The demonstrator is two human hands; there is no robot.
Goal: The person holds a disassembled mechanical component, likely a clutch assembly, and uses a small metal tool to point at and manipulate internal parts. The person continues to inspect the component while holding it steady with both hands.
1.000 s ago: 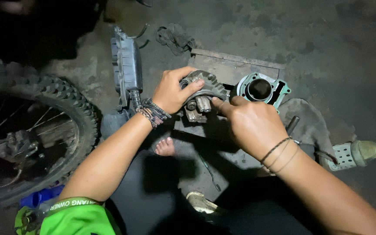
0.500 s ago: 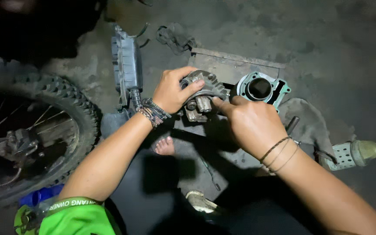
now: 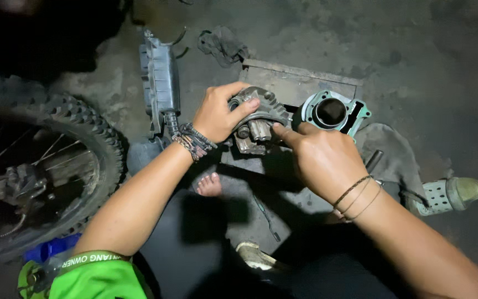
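Over the wooden board: both hands work at one grey metal engine part (image 3: 258, 124), a finned casting with short round stubs on its lower face, held just above the wooden board (image 3: 294, 83).
Left hand: the left hand (image 3: 217, 113) is clamped on the engine part from its left side, thumb across the finned top and fingers curled behind; a braided bracelet sits at the wrist.
Right hand: the right hand (image 3: 322, 158) is loosely closed, its forefinger stretched out and touching the engine part's right edge; it grips nothing that I can see. Thin cords circle this wrist.
Cylinder: a pale green cylinder block (image 3: 332, 112) with a dark round bore stands on the board's right end, just beside the engine part.
Plastic cover: a long grey ribbed cover (image 3: 160, 80) lies on the ground left of the board.
Rag: a dark rag (image 3: 222, 44) lies beyond the board's far left corner.
Wheel: a knobbly motorcycle tyre (image 3: 84, 138) with spokes stands well left of the board.
Sandal: a pale perforated sandal (image 3: 449, 194) lies well right of the board.
Foot: a bare foot (image 3: 210, 185) shows on the near side of the board.
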